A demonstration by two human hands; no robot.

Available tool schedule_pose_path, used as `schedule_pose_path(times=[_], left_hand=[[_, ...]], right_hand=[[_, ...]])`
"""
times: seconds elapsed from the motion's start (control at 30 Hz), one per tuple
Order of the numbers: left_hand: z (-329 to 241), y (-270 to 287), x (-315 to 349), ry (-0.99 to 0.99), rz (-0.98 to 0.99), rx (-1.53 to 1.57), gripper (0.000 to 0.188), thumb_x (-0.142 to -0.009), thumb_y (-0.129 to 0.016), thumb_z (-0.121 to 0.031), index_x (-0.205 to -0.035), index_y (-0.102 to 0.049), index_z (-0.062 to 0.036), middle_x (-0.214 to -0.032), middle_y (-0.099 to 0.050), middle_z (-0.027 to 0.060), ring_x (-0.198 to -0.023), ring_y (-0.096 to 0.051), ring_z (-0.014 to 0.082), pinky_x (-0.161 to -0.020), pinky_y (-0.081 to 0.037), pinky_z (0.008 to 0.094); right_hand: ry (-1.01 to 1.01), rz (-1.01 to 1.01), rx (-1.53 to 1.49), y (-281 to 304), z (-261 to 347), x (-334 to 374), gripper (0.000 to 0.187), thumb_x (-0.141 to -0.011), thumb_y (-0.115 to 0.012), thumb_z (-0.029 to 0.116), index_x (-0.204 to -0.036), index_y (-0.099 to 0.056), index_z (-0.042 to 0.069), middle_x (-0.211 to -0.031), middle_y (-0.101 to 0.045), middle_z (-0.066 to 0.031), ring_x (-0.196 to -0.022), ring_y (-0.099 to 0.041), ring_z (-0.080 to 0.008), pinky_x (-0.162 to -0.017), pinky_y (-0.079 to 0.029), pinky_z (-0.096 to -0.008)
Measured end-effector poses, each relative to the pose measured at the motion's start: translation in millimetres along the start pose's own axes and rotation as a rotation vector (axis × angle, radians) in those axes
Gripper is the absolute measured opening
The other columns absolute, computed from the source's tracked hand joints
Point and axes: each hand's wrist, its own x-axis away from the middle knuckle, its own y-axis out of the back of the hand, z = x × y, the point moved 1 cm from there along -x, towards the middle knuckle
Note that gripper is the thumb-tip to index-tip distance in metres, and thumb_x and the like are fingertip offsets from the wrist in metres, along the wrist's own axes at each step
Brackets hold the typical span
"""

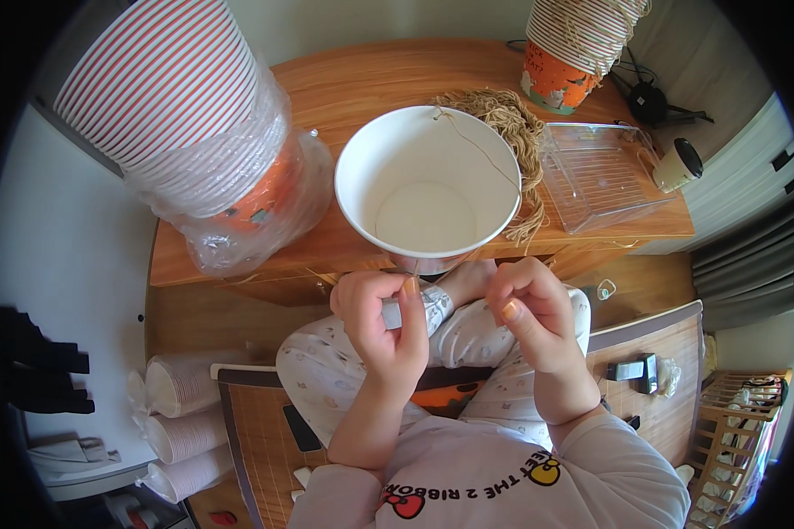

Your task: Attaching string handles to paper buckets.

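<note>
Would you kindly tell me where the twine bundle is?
In the head view, the twine bundle lies right of centre on the wooden table, between the white-rimmed bucket and the clear plastic tray.

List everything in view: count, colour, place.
Table: one, brown, ahead
Open bucket: one, white inside, table's front
Wrapped bucket stack: one, white, red, orange, table's left
Unwrapped bucket stack: one, white and orange, back right
Cord bundle: one, tan, right of the open bucket
Tray: one, clear, table's right
Lidded cup: one, pale and black, beside tray
Floor stacks: at least three, pale, left
Mat: at least one, tan, floor
Small boxes: at least two, dark, lower right
Rack: one, light brown, lower right
Curtain: one, grey, right edge
Shirt: one, white, lower middle
Left hand: one, bare, before the open bucket
Right hand: one, bare, right of the left
</note>
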Motion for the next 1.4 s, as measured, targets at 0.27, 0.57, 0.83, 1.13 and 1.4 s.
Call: schedule_pose_path(times=[0.27,0.57,0.83,1.13,1.4], left_hand=[[2.5,-8.8,-1.4,0.062,-0.039,0.036,0.013,-0.085,-0.066,0.0,-0.091,-0.057,-0.0078,-0.084,-0.06,0.0041,-0.079,-0.054,0.0216,-0.084,-0.034,0.0364],[4.0,-8.6,-5.5,0.071,-0.033,-0.024,0.014,-0.084,-0.07,-0.002,-0.087,-0.058,-0.0087,-0.08,-0.058,0.0013,-0.076,-0.054,0.0192,-0.082,-0.032,0.0354],[-3.0,-6.7,-11.3,0.094,0.001,-0.085,0.016,-0.085,-0.072,-0.007,-0.081,-0.057,-0.0091,-0.076,-0.056,0.0005,-0.073,-0.054,0.0189,-0.081,-0.032,0.0355],[-7.1,-4.3,-9.4,0.327,0.009,0.28,0.011,-0.09,-0.07,-0.004,-0.091,-0.059,-0.0056,-0.085,-0.063,0.0022,-0.079,-0.061,0.0103,-0.08,-0.044,0.0309],[4.0,10.7,-14.1,0.394,0.257,0.948,0.04,-0.107,-0.045,-0.033,-0.109,-0.062,0.0035,-0.105,-0.069,0.0124,-0.096,-0.065,0.0157,-0.09,-0.052,0.0311]], right_hand=[[0.124,-0.028,0.257,-0.4,12.3,-4.2,0.011,-0.09,-0.067,0.009,-0.098,-0.061,0.003,-0.097,-0.062,-0.008,-0.086,-0.058,-0.0189,-0.078,-0.045,-0.0298],[0.411,0.005,1.194,-24.8,58.6,-63.0,0.034,-0.073,-0.067,0.005,-0.106,-0.067,0.012,-0.089,-0.065,-0.0015,-0.092,-0.061,-0.0249,-0.101,-0.039,-0.0501],[0.299,0.251,1.172,-33.1,55.8,-76.3,0.026,-0.076,-0.066,0.01,-0.102,-0.069,0.011,-0.08,-0.066,-0.005,-0.09,-0.063,-0.0267,-0.101,-0.044,-0.0515],[0.161,0.364,0.939,-24.9,52.3,-80.1,0.029,-0.074,-0.067,0.006,-0.103,-0.07,0.007,-0.088,-0.071,-0.011,-0.09,-0.066,-0.0317,-0.081,-0.052,-0.0439],[0.736,0.19,0.916,-27.1,34.2,-44.0,0.048,-0.079,-0.065,0.007,-0.127,-0.064,0.011,-0.123,-0.069,-0.0028,-0.127,-0.058,-0.0263,-0.111,-0.038,-0.0493]])
